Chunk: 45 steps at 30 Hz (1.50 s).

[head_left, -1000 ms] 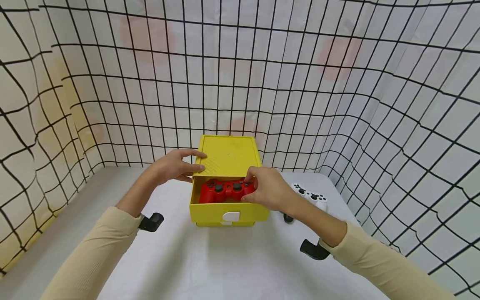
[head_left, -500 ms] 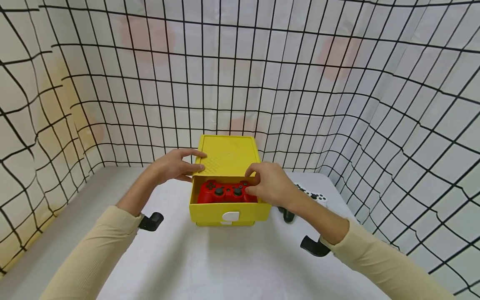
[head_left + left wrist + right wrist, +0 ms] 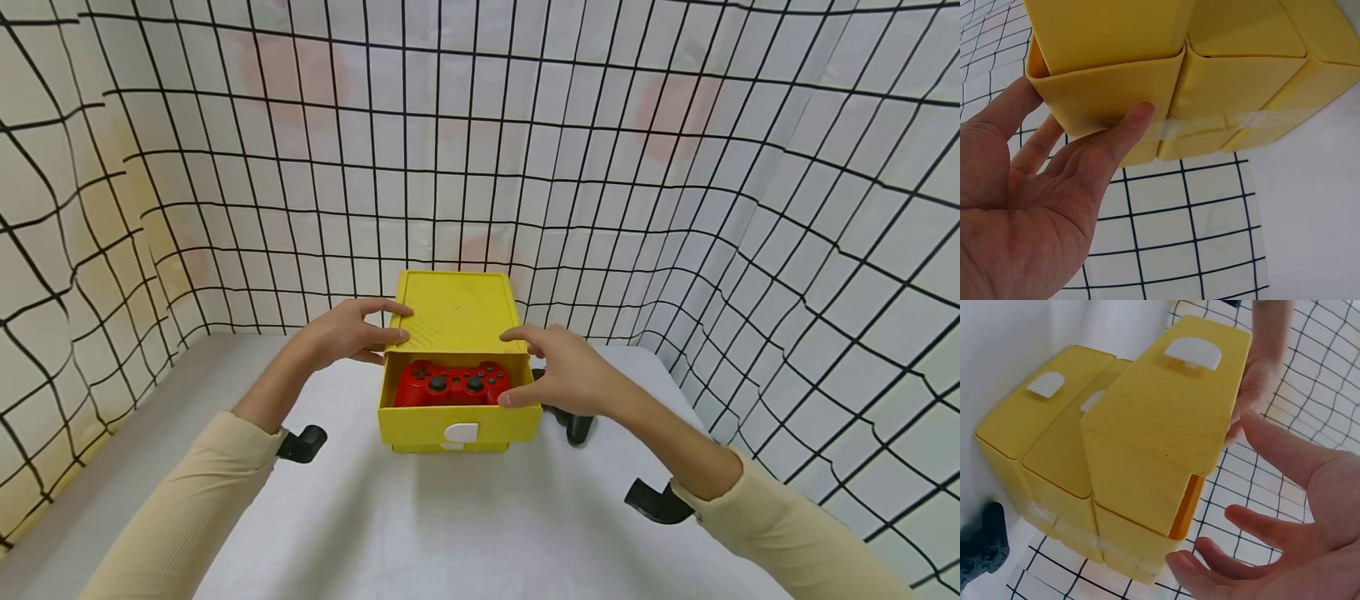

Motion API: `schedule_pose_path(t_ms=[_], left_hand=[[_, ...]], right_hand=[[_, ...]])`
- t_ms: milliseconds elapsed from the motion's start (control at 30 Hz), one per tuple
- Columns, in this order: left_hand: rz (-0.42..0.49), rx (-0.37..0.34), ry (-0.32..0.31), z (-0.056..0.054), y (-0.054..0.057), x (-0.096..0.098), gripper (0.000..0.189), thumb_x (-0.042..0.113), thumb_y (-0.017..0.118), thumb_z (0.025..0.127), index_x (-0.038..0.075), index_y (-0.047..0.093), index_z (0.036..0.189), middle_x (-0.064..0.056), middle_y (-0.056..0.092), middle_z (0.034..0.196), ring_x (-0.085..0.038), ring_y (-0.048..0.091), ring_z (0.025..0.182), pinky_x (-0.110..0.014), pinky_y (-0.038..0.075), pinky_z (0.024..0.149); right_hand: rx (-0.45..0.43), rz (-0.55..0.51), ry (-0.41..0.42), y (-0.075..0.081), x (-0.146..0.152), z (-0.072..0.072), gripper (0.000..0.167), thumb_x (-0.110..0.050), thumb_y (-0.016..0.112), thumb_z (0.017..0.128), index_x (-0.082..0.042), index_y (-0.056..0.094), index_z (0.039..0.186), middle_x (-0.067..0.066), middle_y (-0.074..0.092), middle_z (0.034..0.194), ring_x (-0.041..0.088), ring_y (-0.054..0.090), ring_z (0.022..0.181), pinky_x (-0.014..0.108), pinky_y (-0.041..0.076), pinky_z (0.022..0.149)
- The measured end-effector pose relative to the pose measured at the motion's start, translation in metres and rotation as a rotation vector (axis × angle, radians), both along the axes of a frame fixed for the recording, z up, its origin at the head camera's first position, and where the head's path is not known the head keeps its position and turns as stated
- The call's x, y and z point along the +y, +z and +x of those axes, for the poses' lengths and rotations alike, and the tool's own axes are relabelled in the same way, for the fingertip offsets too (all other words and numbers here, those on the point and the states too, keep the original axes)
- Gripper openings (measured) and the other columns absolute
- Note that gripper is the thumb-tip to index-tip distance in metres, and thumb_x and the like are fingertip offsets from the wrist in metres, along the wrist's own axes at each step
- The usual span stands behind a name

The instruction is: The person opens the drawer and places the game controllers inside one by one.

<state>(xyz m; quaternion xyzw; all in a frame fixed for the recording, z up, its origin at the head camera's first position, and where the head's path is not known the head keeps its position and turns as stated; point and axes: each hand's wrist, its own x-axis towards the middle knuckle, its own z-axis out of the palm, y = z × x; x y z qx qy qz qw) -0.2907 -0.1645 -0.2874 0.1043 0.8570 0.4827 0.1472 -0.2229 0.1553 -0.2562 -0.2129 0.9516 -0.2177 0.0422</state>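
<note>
A yellow drawer unit (image 3: 453, 312) stands at the table's middle, its top drawer (image 3: 420, 423) pulled out towards me. Inside that drawer lies a red game controller (image 3: 454, 383) with black thumbsticks. My left hand (image 3: 348, 333) rests on the unit's upper left edge, its fairly straight fingers touching the top and side; the left wrist view shows a fingertip (image 3: 1141, 112) against the yellow wall. At the drawer's right side is my right hand (image 3: 573, 371), holding nothing, with thumb and fingers spread. The right wrist view has those fingers apart beside the drawer front (image 3: 1166, 406).
A black game controller (image 3: 576, 427) lies on the white table right of the unit, partly behind my right hand. White handles (image 3: 1046, 384) sit on the lower drawers. Black netting (image 3: 480, 175) surrounds the table at the back and sides.
My right hand has let go of the red controller and drawn back to the right, fingers spreading. The controller has settled leftwards in the drawer. My left hand has stayed put.
</note>
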Motion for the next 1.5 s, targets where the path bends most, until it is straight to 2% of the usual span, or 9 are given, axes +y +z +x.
schedule_pose_path(t_ms=[167, 367, 533, 700, 967, 1233, 1500], left_hand=[[0.0, 0.002, 0.004, 0.0, 0.0, 0.0, 0.058, 0.031, 0.071, 0.097, 0.02, 0.049, 0.15, -0.016, 0.051, 0.147, -0.033, 0.066, 0.119, -0.044, 0.058, 0.097], [0.001, -0.004, 0.004, 0.0, -0.001, -0.001, 0.058, 0.031, 0.07, 0.097, 0.02, 0.049, 0.149, -0.016, 0.051, 0.147, -0.032, 0.065, 0.119, -0.043, 0.059, 0.096], [0.004, 0.002, 0.0, -0.001, -0.001, -0.001, 0.058, 0.031, 0.071, 0.096, 0.02, 0.049, 0.149, -0.017, 0.051, 0.147, -0.032, 0.066, 0.117, -0.043, 0.059, 0.096], [0.007, 0.002, -0.005, -0.002, -0.002, -0.001, 0.058, 0.032, 0.071, 0.096, 0.019, 0.05, 0.149, -0.017, 0.052, 0.146, -0.032, 0.066, 0.117, -0.045, 0.059, 0.097], [0.01, -0.001, -0.009, -0.003, -0.004, -0.002, 0.057, 0.031, 0.071, 0.097, 0.02, 0.05, 0.148, -0.017, 0.052, 0.146, -0.031, 0.066, 0.117, -0.043, 0.06, 0.095], [0.003, -0.001, -0.007, -0.001, -0.002, -0.002, 0.059, 0.034, 0.071, 0.096, 0.021, 0.048, 0.15, -0.017, 0.056, 0.143, -0.03, 0.066, 0.117, -0.042, 0.059, 0.097], [-0.004, 0.01, -0.011, -0.001, -0.003, -0.002, 0.059, 0.033, 0.07, 0.097, 0.02, 0.047, 0.15, -0.018, 0.057, 0.142, -0.03, 0.067, 0.116, -0.043, 0.059, 0.097]], right_hand=[[-0.076, -0.01, 0.018, -0.005, 0.007, 0.001, 0.089, -0.037, 0.089, 0.076, -0.02, 0.045, 0.152, 0.012, 0.049, 0.151, 0.037, 0.045, 0.136, 0.059, 0.053, 0.102], [-0.15, -0.043, -0.005, -0.014, 0.011, -0.004, 0.096, -0.031, 0.091, 0.074, -0.023, 0.04, 0.155, 0.013, 0.045, 0.154, 0.038, 0.045, 0.137, 0.061, 0.051, 0.104], [-0.172, -0.066, -0.028, -0.018, 0.012, -0.008, 0.096, -0.031, 0.091, 0.074, -0.021, 0.04, 0.155, 0.013, 0.046, 0.153, 0.039, 0.046, 0.136, 0.061, 0.052, 0.103], [-0.159, -0.079, -0.033, -0.02, 0.013, -0.009, 0.094, -0.032, 0.091, 0.073, -0.018, 0.044, 0.153, 0.012, 0.049, 0.151, 0.038, 0.048, 0.133, 0.056, 0.056, 0.099], [-0.142, -0.113, -0.04, -0.022, 0.016, -0.011, 0.09, -0.036, 0.092, 0.072, -0.021, 0.049, 0.15, 0.013, 0.052, 0.148, 0.038, 0.052, 0.131, 0.052, 0.057, 0.097], [-0.105, -0.205, -0.11, -0.033, 0.016, -0.019, 0.074, -0.037, 0.09, 0.073, -0.023, 0.059, 0.139, 0.011, 0.06, 0.139, 0.035, 0.055, 0.127, 0.052, 0.057, 0.098], [-0.09, -0.327, -0.141, -0.041, 0.015, -0.025, 0.059, -0.032, 0.09, 0.075, -0.021, 0.066, 0.127, 0.011, 0.063, 0.133, 0.035, 0.057, 0.125, 0.051, 0.056, 0.1]])
